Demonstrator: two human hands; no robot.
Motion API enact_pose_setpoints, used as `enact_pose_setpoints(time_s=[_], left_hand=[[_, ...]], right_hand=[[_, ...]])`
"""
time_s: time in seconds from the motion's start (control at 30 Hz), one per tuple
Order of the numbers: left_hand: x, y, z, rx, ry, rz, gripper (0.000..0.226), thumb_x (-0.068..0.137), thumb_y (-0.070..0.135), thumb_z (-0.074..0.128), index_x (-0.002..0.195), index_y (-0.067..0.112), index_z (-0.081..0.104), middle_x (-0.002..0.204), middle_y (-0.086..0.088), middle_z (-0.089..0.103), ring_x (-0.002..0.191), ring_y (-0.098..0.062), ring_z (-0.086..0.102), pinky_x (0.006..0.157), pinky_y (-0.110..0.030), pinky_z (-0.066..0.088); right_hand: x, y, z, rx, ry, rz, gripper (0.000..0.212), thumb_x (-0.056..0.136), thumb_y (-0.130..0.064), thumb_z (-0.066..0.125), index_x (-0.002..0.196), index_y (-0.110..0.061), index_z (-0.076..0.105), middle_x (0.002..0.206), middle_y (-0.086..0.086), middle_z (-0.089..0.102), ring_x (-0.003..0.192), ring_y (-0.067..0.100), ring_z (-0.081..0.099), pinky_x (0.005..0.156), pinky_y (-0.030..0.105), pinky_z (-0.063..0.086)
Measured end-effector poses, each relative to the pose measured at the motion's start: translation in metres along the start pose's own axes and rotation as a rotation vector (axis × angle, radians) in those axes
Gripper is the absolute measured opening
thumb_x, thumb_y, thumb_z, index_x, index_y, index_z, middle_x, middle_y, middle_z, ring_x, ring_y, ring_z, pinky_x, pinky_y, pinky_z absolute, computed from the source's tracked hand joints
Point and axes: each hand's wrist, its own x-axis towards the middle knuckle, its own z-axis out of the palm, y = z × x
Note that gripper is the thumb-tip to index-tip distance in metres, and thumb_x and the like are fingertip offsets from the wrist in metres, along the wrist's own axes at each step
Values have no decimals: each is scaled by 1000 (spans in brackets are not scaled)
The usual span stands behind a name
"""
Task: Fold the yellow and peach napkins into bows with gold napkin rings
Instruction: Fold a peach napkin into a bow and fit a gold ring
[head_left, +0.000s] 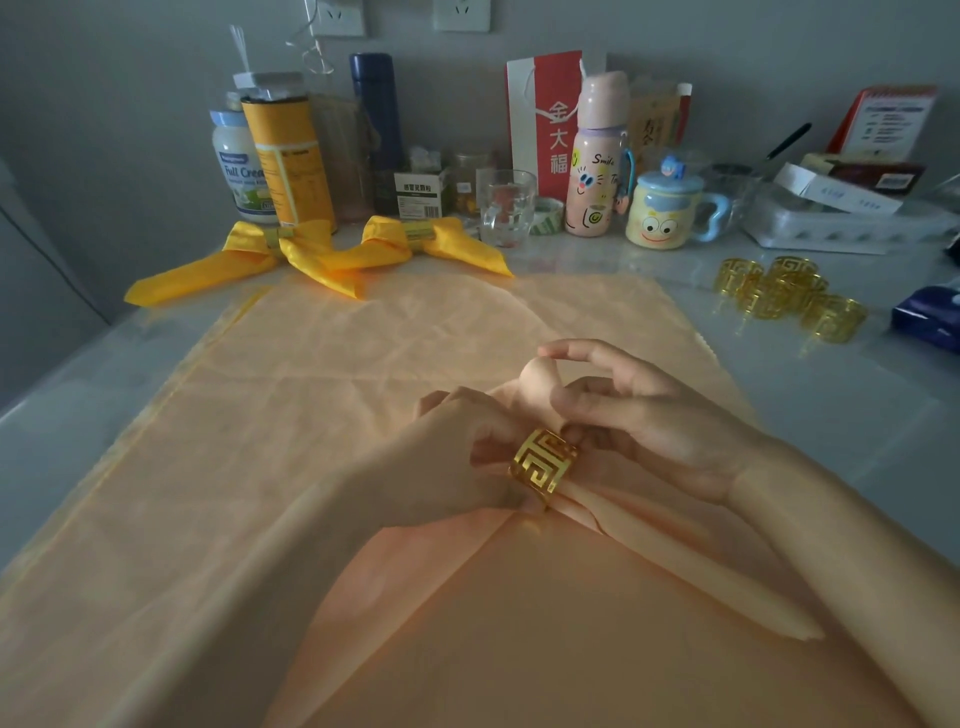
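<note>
Feeding the soft, probably slippery peach napkin (691, 566) through the stiff gold ring (543, 461) on the counter (831, 415); left hand (452, 452) grip pinches the ring; right hand (649, 431) grip pinches the napkin's loop; best held close beside the ring.

Yellow bows (249, 260): two. Loose gold rings (834, 319): perhaps five, overlapping. Ring (543, 462) on peach napkin (675, 556): one.

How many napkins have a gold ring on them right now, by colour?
Yellow: 2, left bow and right bow.
Peach: 1, peach napkin threaded through gold ring.
Total: 3
</note>
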Motion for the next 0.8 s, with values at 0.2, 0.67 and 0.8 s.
enact_pose_setpoints(time_s=[0.2, 0.67, 0.8], left_hand=[[1, -1, 0, 19, -54, -5, 17, 76, 27, 76, 77, 38, 63, 82, 20, 61, 91, 3, 53, 88, -2, 25], [3, -9, 2, 69, 26, -4, 15, 66, 52, 69, 79, 45, 66, 89, 31, 59, 100, 10, 47, 105, -24, 13], [4, -8, 3, 59, 28, 1, 39, 62, 65, 54, 95, 46, 58, 94, 25, 58, 94, 1, 51, 106, -35, 19]], right_hand=[[6, 5, 4, -165, 46, -53, 51, 62, -34, 70, 110, -27, 52, 81, 5, 57, 73, 8, 56, 71, 19, 44], [11, 9, 0, -440, 188, -20, 41, 97, -21, 44, 137, -26, 45, 130, -2, 53, 109, 9, 52, 89, 21, 42], [1, 6, 0, -717, 234, -39, 46, 93, -37, 49, 138, -29, 39, 120, -3, 53, 104, 14, 55, 90, 26, 45]])
